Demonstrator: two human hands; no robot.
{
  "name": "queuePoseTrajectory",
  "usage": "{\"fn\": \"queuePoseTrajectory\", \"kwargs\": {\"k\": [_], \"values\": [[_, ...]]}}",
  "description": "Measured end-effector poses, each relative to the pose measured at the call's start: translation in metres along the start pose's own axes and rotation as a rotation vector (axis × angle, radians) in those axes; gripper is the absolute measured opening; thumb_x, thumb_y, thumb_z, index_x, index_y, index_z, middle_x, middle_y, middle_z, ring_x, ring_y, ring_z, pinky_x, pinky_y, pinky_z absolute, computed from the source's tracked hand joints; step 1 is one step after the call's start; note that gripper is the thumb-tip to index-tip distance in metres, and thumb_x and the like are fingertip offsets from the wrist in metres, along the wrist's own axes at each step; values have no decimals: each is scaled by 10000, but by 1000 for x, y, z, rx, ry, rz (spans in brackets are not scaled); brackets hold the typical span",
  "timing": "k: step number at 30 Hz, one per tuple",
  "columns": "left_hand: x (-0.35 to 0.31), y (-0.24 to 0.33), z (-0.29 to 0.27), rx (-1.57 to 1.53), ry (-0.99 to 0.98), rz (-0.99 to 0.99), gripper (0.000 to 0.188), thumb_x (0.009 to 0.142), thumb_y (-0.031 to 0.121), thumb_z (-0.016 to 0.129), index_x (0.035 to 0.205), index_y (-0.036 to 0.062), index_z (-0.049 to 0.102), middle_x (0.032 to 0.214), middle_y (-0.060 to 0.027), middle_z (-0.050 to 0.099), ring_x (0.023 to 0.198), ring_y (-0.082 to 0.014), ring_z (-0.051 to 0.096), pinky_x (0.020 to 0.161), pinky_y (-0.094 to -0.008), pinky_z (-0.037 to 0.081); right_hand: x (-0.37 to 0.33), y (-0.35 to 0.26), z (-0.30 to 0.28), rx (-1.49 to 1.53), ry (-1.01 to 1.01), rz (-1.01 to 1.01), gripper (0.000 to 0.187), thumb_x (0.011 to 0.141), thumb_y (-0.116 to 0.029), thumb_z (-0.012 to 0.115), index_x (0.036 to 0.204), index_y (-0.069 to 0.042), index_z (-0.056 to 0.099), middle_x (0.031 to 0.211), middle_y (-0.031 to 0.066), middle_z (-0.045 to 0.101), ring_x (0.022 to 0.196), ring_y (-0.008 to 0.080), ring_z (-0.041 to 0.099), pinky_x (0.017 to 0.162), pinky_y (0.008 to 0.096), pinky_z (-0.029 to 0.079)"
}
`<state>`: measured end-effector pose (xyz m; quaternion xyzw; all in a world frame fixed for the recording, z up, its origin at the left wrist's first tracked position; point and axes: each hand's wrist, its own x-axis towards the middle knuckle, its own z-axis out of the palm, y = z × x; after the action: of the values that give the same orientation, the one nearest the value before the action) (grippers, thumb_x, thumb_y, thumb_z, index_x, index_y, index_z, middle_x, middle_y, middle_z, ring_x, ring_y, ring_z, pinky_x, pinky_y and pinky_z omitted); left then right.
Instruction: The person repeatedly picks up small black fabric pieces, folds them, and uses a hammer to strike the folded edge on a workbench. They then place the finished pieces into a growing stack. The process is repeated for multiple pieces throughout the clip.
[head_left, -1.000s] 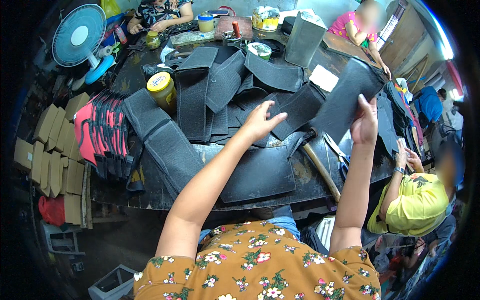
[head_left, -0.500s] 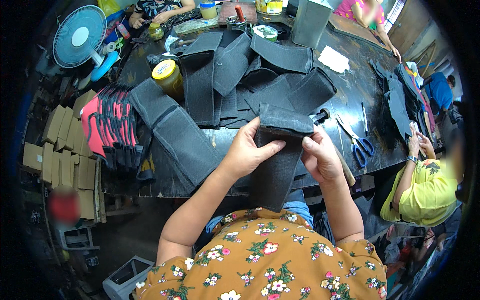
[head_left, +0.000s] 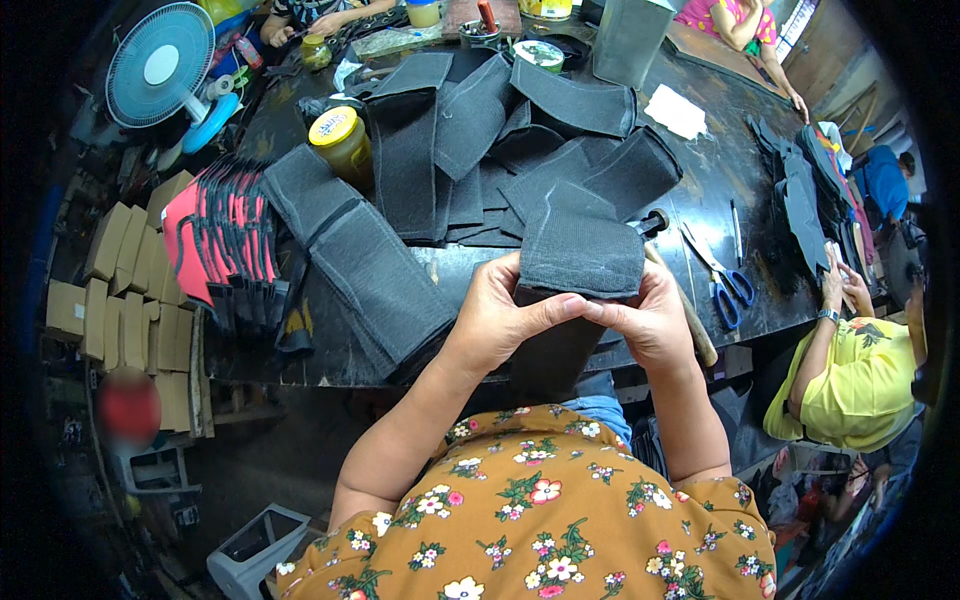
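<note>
A black stitched fabric piece (head_left: 580, 245) is folded over between my two hands, above the near edge of the table. My left hand (head_left: 498, 318) grips its left side, the thumb pressed along the folded edge. From the other side my right hand (head_left: 655, 322) pinches the same edge, and the two thumb tips meet at the middle. The fabric's lower part hangs dark below my thumbs. Just beyond lies a heap of similar black fabric pieces (head_left: 405, 170), and more of them (head_left: 380, 285) are stacked left of my left hand.
Blue-handled scissors (head_left: 728, 290) and a hammer (head_left: 695, 325) lie right of my hands. A yellow-lidded jar (head_left: 340, 145) stands by the heap, near red-and-black pieces (head_left: 220, 240). A fan (head_left: 160, 65) is at far left. Co-workers sit around the table (head_left: 710, 180), one in yellow (head_left: 850, 375).
My right hand has moved in toward the left, bringing the thumbs together. The folded flap now shows broader and flatter to me, and its lower part is less visible.
</note>
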<state>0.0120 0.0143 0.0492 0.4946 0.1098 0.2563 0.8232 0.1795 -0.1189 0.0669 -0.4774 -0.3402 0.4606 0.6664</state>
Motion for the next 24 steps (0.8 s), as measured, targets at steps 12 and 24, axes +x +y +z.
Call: {"fn": "queuePoseTrajectory", "kwargs": {"k": [12,24], "values": [[0,-11,-2,112,-33,23,344,934,38,771,1274,17,717,1237,-65,762,1137,-136,700,1054,-328,530,-8,12,-3,100,40,24,410,874,-63,887,1249,-19,727,1179,65,783,1065,130,721,983,324,562],[-2,-31,-26,-241,54,31,187,1070,155,667,1194,21,708,1127,-27,745,1069,-99,672,1010,-273,505,-2,29,-18,62,28,-5,309,1058,-191,701,1288,13,732,1213,69,775,1123,122,680,1037,316,507]]}}
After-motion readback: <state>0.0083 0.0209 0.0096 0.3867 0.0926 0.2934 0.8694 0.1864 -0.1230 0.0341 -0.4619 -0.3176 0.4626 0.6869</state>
